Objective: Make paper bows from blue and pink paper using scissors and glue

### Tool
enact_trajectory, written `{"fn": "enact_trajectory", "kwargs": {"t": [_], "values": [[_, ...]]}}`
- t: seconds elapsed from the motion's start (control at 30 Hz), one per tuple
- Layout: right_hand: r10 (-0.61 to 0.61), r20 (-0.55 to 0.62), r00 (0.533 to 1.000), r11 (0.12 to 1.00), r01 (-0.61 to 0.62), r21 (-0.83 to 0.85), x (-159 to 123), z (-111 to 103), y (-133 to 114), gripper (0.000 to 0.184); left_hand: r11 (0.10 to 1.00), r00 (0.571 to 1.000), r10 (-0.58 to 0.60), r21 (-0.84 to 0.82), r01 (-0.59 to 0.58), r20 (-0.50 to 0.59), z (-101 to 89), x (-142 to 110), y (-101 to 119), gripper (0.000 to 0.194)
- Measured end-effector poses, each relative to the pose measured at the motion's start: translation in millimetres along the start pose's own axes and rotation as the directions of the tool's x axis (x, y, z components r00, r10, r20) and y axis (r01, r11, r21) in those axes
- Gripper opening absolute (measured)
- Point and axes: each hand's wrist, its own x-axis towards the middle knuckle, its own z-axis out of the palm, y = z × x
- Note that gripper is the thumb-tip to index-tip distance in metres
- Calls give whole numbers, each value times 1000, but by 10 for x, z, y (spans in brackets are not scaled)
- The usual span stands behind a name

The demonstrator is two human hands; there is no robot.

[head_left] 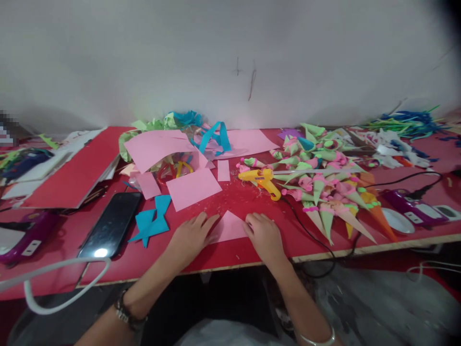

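Observation:
A small pink sheet of paper [231, 228], with a peaked top like a triangle, lies flat near the table's front edge. My left hand [191, 236] is at its left corner, with thumb and forefinger closed on the edge. At the right corner my right hand [265, 236] has its fingers bent and pressed together on the paper. Both corners are partly hidden by my fingers. Beyond the hands lie a larger pink sheet [194, 188] and a narrow pink strip [224, 170]. A yellow glue gun [264, 180] rests just past my right hand.
Many paper cones [320, 182] heap up at the right. Blue paper scraps [153, 222] and a phone [111, 223] lie left of my hands. Purple power strips [414, 207] sit at both sides. The glue gun's black cord [306, 223] hangs over the table edge.

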Motion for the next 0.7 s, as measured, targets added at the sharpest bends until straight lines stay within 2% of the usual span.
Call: {"fn": "enact_trajectory", "kwargs": {"t": [0.07,0.13,0.2,0.3,0.4,0.5,0.57,0.63,0.7], "values": [[-4,-3,1000,1000,4,-2,-4,2,2,21,987,988,153,-51,-153,-2,-22,-5,-132,43],[-11,0,1000,1000,11,-1,-5,3,8,21,954,958,286,-102,-283,11,-47,13,-243,42],[-19,3,1000,1000,19,5,-3,5,15,21,920,928,371,-152,-362,33,-73,48,-322,41],[-32,5,999,999,32,15,4,6,20,20,886,903,425,-234,-401,59,-108,107,-385,43],[-28,-29,999,1000,28,-11,-8,-9,-1,16,870,899,433,-294,-396,71,-137,140,-407,46],[-138,-98,986,989,133,-61,-60,-39,-64,15,855,889,450,-325,-403,80,-159,151,-419,49],[-314,-93,945,949,311,-50,-113,-56,-124,22,845,880,466,-341,-412,91,-171,157,-427,51],[-490,-37,871,871,491,11,-162,-65,-187,27,840,876,471,-356,-409,106,-178,166,-431,53],[-587,31,809,808,585,67,-192,-71,-239,30,840,877,466,-370,-397,117,-182,175,-431,54]]}}
